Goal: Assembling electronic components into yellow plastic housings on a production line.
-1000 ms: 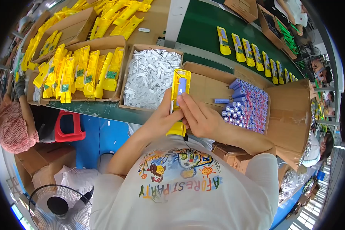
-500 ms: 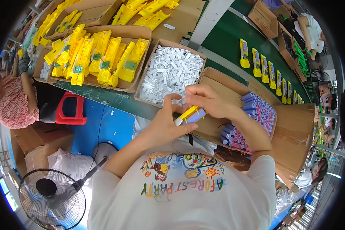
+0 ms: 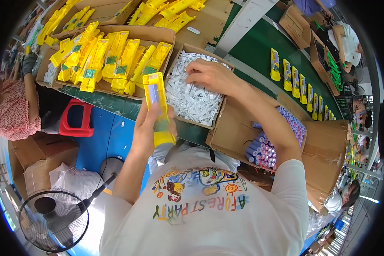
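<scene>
A black fan (image 3: 45,205) is standing on the blue floor (image 3: 104,128) at lower left, near a crumpled white plastic bag (image 3: 79,182) that is lying beside a brown carton (image 3: 40,149). A red stool (image 3: 74,130) is standing farther up, near a person (image 3: 17,112) who is wearing a patterned top. At upper right, green strips (image 3: 333,71) are lying together, probably plastic, though they're appearing small and warped.

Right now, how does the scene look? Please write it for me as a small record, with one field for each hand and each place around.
Left hand: holds a yellow case with a purple battery inside
Right hand: at the small white parts; whether it holds one is unclear
Left front box: more yellow cases, some with green boards
Middle box: the white parts
Right box: purple batteries
Green table: row of yellow cases
Floor: red stool, black fan
</scene>
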A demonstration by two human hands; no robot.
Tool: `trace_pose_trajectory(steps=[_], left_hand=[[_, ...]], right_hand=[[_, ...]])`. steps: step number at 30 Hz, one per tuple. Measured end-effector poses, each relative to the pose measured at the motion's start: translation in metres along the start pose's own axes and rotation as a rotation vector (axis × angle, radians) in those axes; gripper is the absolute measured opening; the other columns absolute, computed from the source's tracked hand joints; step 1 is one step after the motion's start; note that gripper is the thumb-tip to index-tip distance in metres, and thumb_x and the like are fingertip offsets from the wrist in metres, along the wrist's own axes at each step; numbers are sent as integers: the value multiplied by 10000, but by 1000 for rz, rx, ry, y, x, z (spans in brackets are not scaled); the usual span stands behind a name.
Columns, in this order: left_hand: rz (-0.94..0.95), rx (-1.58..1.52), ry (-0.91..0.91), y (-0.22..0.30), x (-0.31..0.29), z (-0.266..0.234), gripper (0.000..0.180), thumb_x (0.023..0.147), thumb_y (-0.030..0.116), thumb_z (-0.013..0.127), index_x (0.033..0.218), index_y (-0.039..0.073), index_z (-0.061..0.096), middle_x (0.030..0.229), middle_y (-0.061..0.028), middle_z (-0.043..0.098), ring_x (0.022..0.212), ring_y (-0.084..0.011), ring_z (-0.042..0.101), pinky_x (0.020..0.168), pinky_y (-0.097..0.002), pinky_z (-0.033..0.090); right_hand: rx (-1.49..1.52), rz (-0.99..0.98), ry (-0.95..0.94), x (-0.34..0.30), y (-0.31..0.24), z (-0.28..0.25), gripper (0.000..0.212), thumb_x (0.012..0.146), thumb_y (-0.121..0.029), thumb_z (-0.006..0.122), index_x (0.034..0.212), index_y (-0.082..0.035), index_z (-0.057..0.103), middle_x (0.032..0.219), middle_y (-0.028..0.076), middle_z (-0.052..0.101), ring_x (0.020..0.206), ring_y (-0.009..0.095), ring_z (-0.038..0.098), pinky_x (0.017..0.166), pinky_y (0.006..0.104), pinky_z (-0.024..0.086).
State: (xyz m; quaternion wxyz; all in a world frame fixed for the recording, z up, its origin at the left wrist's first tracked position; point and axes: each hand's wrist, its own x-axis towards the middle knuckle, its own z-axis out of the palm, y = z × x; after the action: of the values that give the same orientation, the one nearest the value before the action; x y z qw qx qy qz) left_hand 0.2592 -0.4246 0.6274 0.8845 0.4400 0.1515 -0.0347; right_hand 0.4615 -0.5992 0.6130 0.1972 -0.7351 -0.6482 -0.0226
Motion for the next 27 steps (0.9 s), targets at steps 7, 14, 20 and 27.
trace_pose_trajectory(steps=[7, 14, 20, 27], left_hand=[[59, 197, 5, -15, 10, 17, 407, 990, 314, 470, 1276, 61, 327, 906, -97, 559, 668, -161, 583, 562, -294, 512], [161, 480, -163, -30, 15, 30, 536, 983, 225, 500, 1401, 70, 202, 897, -79, 530, 650, -127, 546, 548, -266, 489], [86, 372, -291, -28, 16, 32, 398, 986, 147, 444, 1320, 68, 242, 908, -110, 537, 612, -146, 557, 532, -270, 512], [104, 383, -232, -41, 26, 63, 406, 980, 158, 479, 1296, 63, 244, 846, -70, 525, 588, -127, 549, 516, -271, 483]], right_hand=[[229, 217, 212, -13, -26, -27, 152, 776, -34, 694, 917, -69, 654, 851, 27, 622, 789, 174, 621, 685, 285, 506], [1002, 699, 53, -14, -45, -47, 254, 806, -81, 709, 1016, -63, 568, 733, -13, 588, 662, 39, 541, 577, 191, 419], [1068, 800, 268, -16, -62, -48, 289, 839, -116, 708, 1058, -65, 527, 787, -2, 589, 727, 54, 576, 577, 198, 484], [678, 775, 304, -43, -61, -57, 183, 864, -180, 702, 848, -39, 587, 733, -1, 579, 666, 59, 563, 519, 203, 455]])
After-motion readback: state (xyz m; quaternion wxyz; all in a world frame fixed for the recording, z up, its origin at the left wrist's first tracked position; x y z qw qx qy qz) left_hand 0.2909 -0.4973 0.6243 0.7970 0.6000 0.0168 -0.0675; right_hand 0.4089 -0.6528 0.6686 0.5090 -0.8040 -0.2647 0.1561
